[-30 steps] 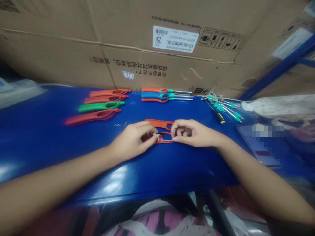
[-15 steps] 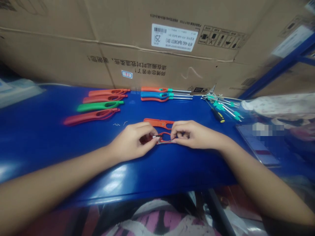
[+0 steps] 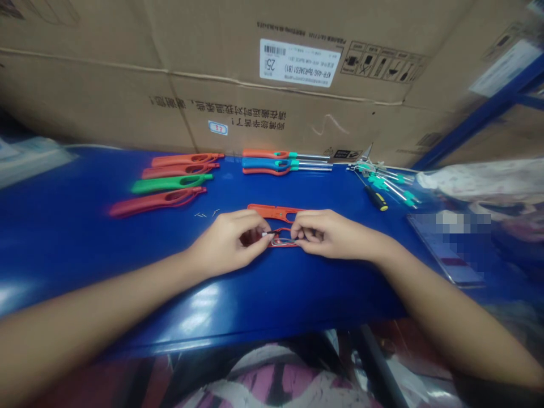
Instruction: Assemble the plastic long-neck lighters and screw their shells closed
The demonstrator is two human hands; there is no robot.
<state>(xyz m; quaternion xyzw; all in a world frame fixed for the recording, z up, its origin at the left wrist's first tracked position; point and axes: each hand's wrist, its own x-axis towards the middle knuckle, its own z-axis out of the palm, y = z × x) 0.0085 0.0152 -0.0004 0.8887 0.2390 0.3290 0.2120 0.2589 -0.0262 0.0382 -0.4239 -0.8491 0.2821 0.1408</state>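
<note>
An orange-red lighter shell half (image 3: 282,229) lies open between my hands. Thin wires (image 3: 281,242) loop inside it. My left hand (image 3: 238,239) is closed at the left side of this shell, thumb and finger pinching a small black part with a white end (image 3: 267,233). Curled over the shell's right end, my right hand (image 3: 329,233) pinches the wires near its fingertips. Its fingers cover that end of the shell. Just behind, another orange shell half (image 3: 267,212) rests on the table, its right end partly hidden by my right hand.
Several coloured lighter handles (image 3: 172,183) lie at the left, with small screws (image 3: 206,214) nearby. Lighters with metal tubes (image 3: 287,164) lie by the cardboard box (image 3: 127,85). Rightward are tubes with teal fittings (image 3: 391,184), a screwdriver (image 3: 377,199) and a phone (image 3: 442,249).
My right fingers have shifted slightly left over the shell, and the wires show more plainly inside it. My left hand keeps nearly the same place.
</note>
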